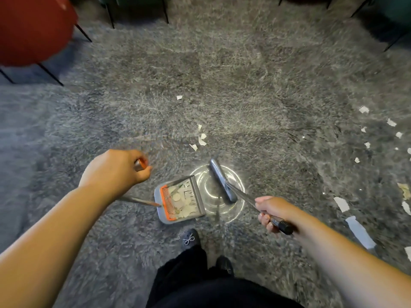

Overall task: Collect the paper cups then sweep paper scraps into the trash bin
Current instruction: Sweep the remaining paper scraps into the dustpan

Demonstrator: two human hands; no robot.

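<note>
Head view: shaggy grey carpet (pixel 222 74), one red chair (pixel 33 30); left hand (pixel 115 172) grips one dustpan (pixel 178 200) handle, right hand (pixel 273 213) grips one broom (pixel 220 178); scattered paper scraps (pixel 201 138).

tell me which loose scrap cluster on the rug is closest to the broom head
The small cluster just beyond the broom head; the single scrap lies farther off.

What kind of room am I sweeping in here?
Probably a lounge or meeting room, though that is a guess: a shaggy grey carpet covers the floor, and a red chair on thin dark legs stands at its far edge, with darker chairs beside it.
</note>
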